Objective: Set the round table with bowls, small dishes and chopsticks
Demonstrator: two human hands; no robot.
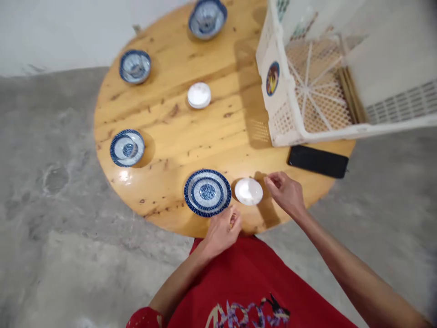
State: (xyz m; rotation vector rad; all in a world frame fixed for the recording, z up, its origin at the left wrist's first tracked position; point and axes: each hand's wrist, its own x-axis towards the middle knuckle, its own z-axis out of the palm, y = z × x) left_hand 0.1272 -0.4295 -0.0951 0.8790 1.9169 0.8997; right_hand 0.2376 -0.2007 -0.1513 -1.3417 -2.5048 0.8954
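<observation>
1. Leftmost, we see two bowls (129,60), each holding what looks like a spoon (137,71).
2. Patterned plate (207,192); our left hand (223,228), curled closed, just beside it.
3. White dish (248,191), near our right hand (287,192), also closed.
4. Crate (286,120) holding brown sticks (351,95).

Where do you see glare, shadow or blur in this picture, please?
Head view: a bright glare spot on the table, just below the lower-left bowl; head view: shadows on the tabletop beside the crate and the right hand; head view: detail is somewhat soft, the far bowl included.
</observation>
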